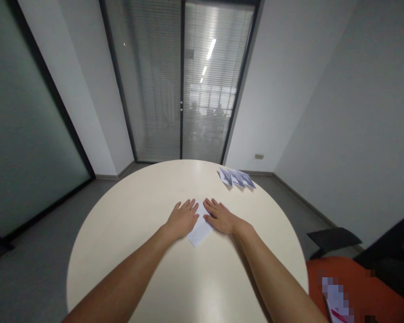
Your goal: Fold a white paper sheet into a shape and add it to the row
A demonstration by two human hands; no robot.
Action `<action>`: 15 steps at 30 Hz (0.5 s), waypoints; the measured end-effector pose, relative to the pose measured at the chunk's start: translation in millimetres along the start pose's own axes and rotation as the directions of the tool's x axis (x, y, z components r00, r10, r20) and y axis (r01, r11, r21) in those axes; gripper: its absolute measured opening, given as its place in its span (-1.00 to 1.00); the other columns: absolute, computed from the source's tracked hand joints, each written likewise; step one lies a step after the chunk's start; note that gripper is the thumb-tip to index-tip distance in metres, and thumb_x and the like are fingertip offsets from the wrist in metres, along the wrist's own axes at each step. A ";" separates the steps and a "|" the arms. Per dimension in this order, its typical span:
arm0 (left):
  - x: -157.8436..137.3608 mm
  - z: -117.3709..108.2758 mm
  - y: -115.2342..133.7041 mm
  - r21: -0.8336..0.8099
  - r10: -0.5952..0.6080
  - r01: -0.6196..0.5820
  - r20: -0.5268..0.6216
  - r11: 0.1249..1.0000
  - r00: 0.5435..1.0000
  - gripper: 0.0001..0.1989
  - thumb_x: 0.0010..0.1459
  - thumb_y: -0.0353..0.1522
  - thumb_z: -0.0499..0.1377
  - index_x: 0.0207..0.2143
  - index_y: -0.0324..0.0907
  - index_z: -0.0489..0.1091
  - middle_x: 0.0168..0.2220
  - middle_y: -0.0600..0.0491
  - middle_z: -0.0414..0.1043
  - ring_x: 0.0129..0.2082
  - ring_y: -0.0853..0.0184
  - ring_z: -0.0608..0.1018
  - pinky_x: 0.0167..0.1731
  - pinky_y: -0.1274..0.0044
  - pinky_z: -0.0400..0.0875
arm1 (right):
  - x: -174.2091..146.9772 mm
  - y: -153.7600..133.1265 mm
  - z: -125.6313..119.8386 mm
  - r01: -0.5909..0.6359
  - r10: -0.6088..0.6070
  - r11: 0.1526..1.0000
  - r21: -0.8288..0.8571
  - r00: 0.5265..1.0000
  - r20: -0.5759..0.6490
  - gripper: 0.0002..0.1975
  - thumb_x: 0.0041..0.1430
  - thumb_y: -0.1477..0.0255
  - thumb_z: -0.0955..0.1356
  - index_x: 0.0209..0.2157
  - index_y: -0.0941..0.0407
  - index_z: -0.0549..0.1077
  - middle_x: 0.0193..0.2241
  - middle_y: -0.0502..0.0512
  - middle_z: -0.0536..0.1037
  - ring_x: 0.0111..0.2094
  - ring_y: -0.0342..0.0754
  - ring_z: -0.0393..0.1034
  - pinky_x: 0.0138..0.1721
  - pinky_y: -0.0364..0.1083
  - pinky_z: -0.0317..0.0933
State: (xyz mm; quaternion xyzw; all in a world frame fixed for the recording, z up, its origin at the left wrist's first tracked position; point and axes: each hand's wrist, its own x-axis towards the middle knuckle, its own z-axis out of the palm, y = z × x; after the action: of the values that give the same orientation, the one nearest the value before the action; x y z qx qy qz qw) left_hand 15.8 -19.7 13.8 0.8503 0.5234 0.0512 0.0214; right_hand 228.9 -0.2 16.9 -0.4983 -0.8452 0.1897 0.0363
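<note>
Flat white paper (pixel 199 234) lies between the spread-fingered left hand (pixel 182 220) and right hand (pixel 221 217), its long axis slanting forward-right.

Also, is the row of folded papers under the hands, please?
No, the row of folded papers sits farther off than the left hand and right hand.

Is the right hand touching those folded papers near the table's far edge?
Apart: the head view shows bare tabletop between the right hand and the folded papers.

bare forearms (pixel 131 271) taper to narrow wrists (pixel 165 232) and bare hands (pixel 183 220) with slim fingers (pixel 211 206).
</note>
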 end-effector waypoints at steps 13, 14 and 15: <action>0.7 0.6 -14.1 -0.083 0.067 -0.067 -0.007 0.994 0.998 -0.51 0.46 -0.17 -0.16 0.37 0.16 0.16 0.44 0.06 -0.02 0.46 0.13 0.08 0.41 0.10 -0.01 | -5.8 0.5 -1.5 0.003 -0.008 0.999 -0.044 0.994 -0.109 -0.37 0.44 0.24 0.11 0.43 0.20 0.12 0.44 0.27 0.01 0.47 0.22 -0.20 0.41 0.31 -0.18; 1.3 0.5 -13.7 -0.098 0.087 -0.086 0.004 0.991 0.996 -0.50 0.46 -0.16 -0.16 0.39 0.15 0.14 0.44 0.06 -0.02 0.47 0.15 0.06 0.42 0.11 -0.03 | -4.3 -1.2 -0.7 0.031 -0.034 0.999 -0.031 0.994 -0.107 -0.37 0.43 0.25 0.11 0.43 0.19 0.11 0.44 0.25 0.00 0.47 0.21 -0.21 0.41 0.31 -0.19; 1.9 0.7 -13.1 -0.113 0.106 -0.104 0.013 0.988 0.994 -0.48 0.46 -0.16 -0.15 0.41 0.11 0.10 0.44 0.05 -0.03 0.47 0.17 0.05 0.43 0.13 -0.05 | -2.8 -2.6 0.3 0.051 -0.053 0.998 -0.022 0.993 -0.104 -0.37 0.43 0.25 0.12 0.44 0.18 0.09 0.45 0.23 -0.01 0.47 0.20 -0.21 0.42 0.31 -0.20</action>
State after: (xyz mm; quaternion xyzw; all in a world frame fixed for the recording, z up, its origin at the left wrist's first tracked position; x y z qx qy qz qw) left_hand 5.0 -12.1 12.1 0.8745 0.4741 0.0737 0.0715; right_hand 228.1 -3.8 17.9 -0.4856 -0.8567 0.1541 0.0807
